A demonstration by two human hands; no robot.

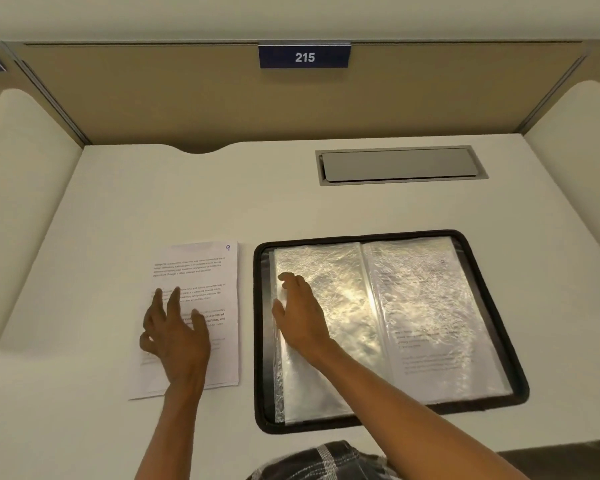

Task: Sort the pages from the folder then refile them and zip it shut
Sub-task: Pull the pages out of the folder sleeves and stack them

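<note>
so the zip folder [261, 358] is lying open on the tabletop [187, 202], loose pages [219, 271] stacked just left of it, left grip [177, 334] released with fingers spread on the pages, right grip [298, 310] at the edge of the left plastic sleeve [336, 289], can't tell if it's pinching it.

A cream-white desk [153, 202] has white pages [219, 271] at 8 o'clock, printed in black text with a purple handwritten 9 in the top corner. At 4 o'clock lies a folder [260, 341] with a black border, its sleeves [343, 306] clear, crinkled and shining with pale glare. At 12 o'clock a navy sign [304, 57] with white numerals 215 sits on a tan partition [187, 98], at 2 o'clock is a grey hatch [399, 164], and at 6 o'clock a dark checked garment [326, 462] with whitish lines.
</note>
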